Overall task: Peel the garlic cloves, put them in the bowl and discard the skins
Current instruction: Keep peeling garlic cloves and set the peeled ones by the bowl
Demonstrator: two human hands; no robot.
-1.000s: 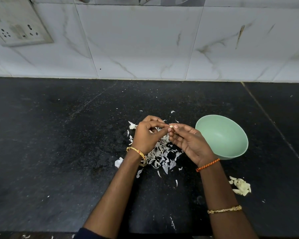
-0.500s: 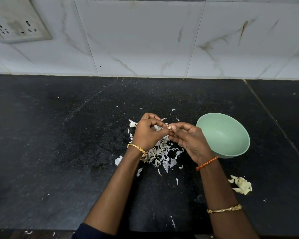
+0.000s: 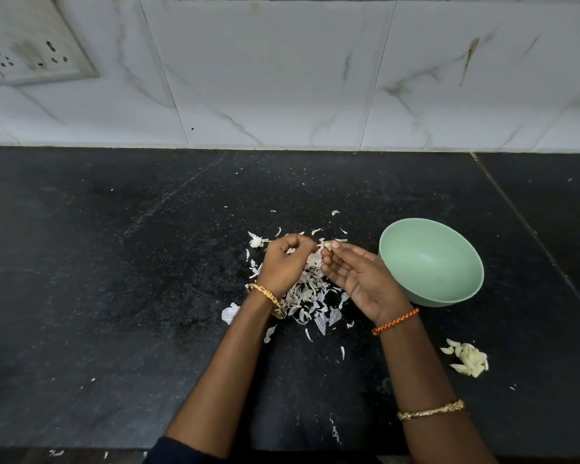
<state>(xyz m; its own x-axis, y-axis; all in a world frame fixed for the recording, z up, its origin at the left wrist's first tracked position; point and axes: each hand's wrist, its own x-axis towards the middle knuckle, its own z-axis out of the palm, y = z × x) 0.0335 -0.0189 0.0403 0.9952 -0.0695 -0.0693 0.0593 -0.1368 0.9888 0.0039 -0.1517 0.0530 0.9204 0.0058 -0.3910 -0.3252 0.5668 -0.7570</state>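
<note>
Above a skin pile point(image 3: 310, 293), the right hand point(image 3: 359, 279) pinches a garlic clove point(image 3: 329, 245); the left hand point(image 3: 283, 262) pinches peeling skin. The slippery clove could drop short of the bowl point(image 3: 449, 296).

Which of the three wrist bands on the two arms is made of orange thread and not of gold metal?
The orange thread band at the wrist of the right hand. The gold bangle further down that forearm and the gold bracelet on the left wrist are metal.
</note>
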